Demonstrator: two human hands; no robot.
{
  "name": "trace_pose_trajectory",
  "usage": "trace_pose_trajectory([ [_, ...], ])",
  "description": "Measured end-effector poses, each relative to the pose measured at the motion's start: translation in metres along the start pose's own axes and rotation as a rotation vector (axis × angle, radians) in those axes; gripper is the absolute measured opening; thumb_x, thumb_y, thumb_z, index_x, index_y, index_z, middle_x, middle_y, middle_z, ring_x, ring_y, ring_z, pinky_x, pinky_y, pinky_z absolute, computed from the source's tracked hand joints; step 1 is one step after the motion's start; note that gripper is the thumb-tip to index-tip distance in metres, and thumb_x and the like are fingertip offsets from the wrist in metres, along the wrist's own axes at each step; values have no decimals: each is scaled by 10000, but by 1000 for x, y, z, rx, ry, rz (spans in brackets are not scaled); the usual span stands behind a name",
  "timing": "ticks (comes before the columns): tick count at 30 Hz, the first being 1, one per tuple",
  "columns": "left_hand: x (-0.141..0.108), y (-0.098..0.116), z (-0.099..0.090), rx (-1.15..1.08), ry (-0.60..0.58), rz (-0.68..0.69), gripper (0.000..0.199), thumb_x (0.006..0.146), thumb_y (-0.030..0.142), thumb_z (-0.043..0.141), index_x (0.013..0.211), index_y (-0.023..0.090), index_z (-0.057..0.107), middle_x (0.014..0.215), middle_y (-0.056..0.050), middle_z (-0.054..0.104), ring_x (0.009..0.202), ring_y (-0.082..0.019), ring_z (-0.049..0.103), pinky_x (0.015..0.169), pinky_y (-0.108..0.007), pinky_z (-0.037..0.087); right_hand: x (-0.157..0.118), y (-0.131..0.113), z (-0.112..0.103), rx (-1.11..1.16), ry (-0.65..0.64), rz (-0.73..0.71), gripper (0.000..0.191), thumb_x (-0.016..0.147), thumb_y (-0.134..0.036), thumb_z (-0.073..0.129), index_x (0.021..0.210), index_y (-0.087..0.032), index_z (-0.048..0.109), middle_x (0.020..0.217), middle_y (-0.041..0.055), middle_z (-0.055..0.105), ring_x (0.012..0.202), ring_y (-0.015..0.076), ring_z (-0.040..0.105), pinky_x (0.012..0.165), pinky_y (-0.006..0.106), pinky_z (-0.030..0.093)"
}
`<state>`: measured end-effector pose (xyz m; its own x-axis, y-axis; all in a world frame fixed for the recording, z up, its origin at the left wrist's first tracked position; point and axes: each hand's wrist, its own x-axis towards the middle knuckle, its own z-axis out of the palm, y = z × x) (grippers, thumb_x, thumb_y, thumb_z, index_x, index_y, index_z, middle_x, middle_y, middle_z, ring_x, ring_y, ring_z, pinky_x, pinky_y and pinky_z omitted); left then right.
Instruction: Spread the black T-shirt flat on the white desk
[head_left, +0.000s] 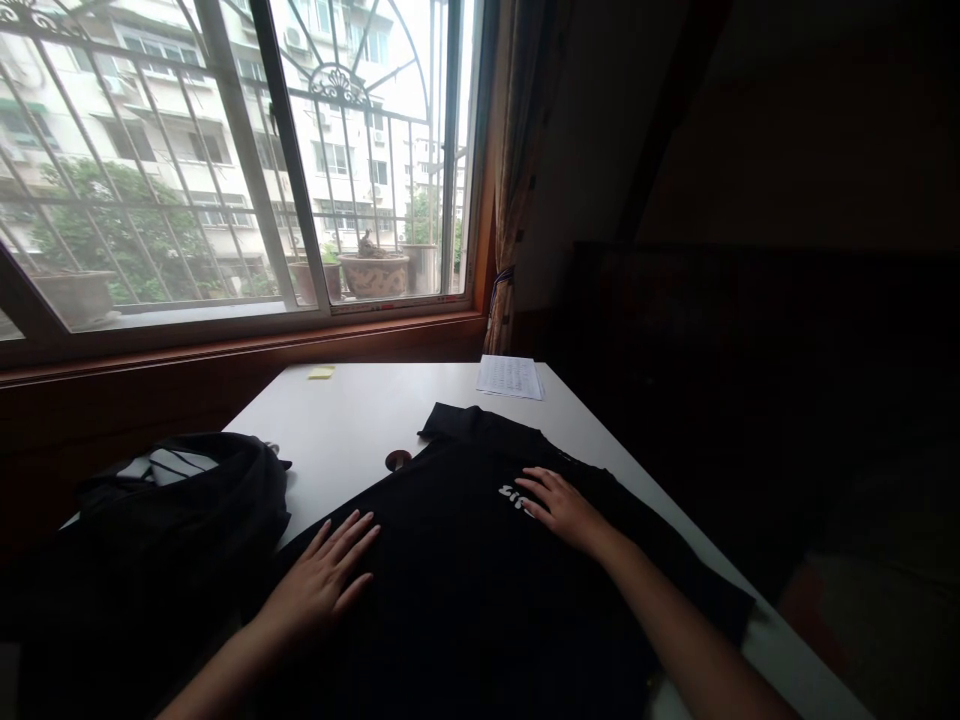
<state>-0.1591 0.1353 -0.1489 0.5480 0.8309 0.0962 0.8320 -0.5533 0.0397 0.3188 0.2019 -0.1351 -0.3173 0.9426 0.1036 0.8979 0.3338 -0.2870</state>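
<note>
A black T-shirt (450, 580) with white lettering on its chest lies spread over the white table. One sleeve points to the far side, and the lower part runs out of view toward me. My left hand (326, 570) rests flat on the shirt near its left edge, fingers stretched out. On the chest, my right hand (559, 505) lies with fingers extended, partly covering the white lettering (515, 497). Neither hand grips the cloth.
To the left is a heap of dark clothing (187, 520) with a white striped piece in it. A round brown object (399, 460) sits beside the shirt. Printed papers (510, 377) and a yellow note (321, 372) lie at the far edge of the table (375, 395), below a barred window.
</note>
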Motion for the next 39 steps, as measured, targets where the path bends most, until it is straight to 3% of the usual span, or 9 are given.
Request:
trace_pose_trajectory([
  [3, 25, -21, -15, -65, -114, -19, 557, 1066, 573, 306, 1582, 391, 206, 1656, 38, 207, 1536, -284, 187, 1245, -575, 169, 5, 14, 9, 5, 1, 27, 550, 1003, -589, 394, 1474, -333, 521, 1599, 17, 406, 1493, 258, 319, 1222, 463, 284],
  [9, 79, -47, -19, -17, -167, -10, 525, 1081, 501, 320, 1582, 378, 226, 1662, 22, 198, 1551, -292, 100, 1228, -617, 94, -3, 32, 11, -44, 10, 103, 574, 1024, -572, 350, 1533, -323, 440, 1644, 9, 335, 1530, 242, 256, 1253, 468, 221],
  [14, 119, -60, -24, 141, -59, -22, 491, 1071, 357, 374, 1561, 349, 345, 1643, -24, 288, 1541, -351, 133, 1180, -713, 76, -22, 41, 9, -98, 11, 129, 580, 1041, -543, 314, 1553, -285, 405, 1659, 28, 300, 1540, 229, 228, 1252, 475, 225],
  [17, 128, -45, -30, 213, 101, -76, 561, 1024, 197, 387, 1574, 294, 344, 1653, -64, 266, 1538, -364, 143, 1185, -702, 119, -36, 45, 8, -142, 33, 164, 580, 1040, -540, 323, 1548, -275, 415, 1656, 38, 307, 1537, 237, 239, 1243, 475, 249],
  [22, 91, 19, -21, 97, 201, 26, 438, 1024, 322, 472, 1450, 252, 550, 1597, -84, 402, 1503, -335, 285, 1181, -578, 322, -57, 42, 12, -195, 90, 233, 571, 1045, -512, 322, 1545, -255, 423, 1651, 61, 316, 1531, 265, 255, 1235, 492, 259],
  [26, 26, 48, 0, 35, 135, 89, 501, 1044, 473, 451, 1531, 364, 414, 1622, -23, 359, 1504, -326, 285, 1178, -602, 320, -66, 34, 17, -220, 123, 257, 560, 1044, -493, 329, 1535, -248, 441, 1637, 75, 345, 1522, 276, 276, 1220, 508, 283],
  [29, -10, 33, 13, 52, 83, -50, 571, 1033, 519, 454, 1565, 354, 330, 1632, -39, 326, 1501, -348, 283, 1168, -615, 320, -72, 27, 20, -219, 131, 269, 559, 1044, -489, 329, 1534, -244, 441, 1638, 78, 342, 1522, 282, 275, 1217, 523, 281],
  [32, -20, 2, 16, 81, 51, -157, 561, 1051, 473, 413, 1577, 319, 293, 1645, -57, 281, 1516, -335, 246, 1181, -621, 278, -81, 17, 24, -215, 134, 280, 563, 1041, -496, 339, 1541, -254, 427, 1645, 73, 327, 1526, 288, 262, 1213, 537, 284],
  [39, 26, -47, 3, 131, 18, -173, 491, 1072, 395, 341, 1551, 299, 390, 1619, -68, 353, 1505, -365, 265, 1167, -661, 231, -93, -5, 27, -180, 123, 293, 573, 1031, -518, 347, 1538, -267, 436, 1649, 59, 321, 1530, 318, 239, 1211, 558, 270],
])
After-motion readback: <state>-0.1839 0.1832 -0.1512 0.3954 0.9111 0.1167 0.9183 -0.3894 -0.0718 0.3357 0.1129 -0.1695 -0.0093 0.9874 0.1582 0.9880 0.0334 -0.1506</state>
